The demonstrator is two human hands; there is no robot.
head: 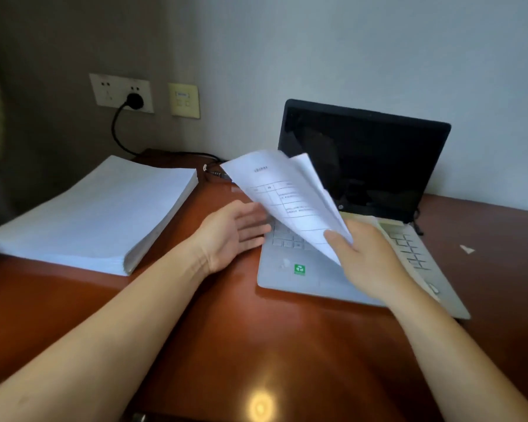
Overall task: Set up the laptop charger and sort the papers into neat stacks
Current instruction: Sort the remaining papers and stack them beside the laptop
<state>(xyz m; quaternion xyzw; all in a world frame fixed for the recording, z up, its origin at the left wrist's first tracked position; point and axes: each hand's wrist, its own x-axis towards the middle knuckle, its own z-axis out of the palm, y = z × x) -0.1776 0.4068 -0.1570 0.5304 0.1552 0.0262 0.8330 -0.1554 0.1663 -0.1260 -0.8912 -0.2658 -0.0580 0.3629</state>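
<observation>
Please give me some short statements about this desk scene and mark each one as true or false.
1. The right hand holds printed sheets above the laptop. True.
2. The laptop screen is lit. False: it is dark.
3. A black plug sits in the wall socket. True.
4. The thick paper stack lies right of the laptop. False: it lies left of it.
5. The left hand grips a pen. False: it is open and holds nothing.
</observation>
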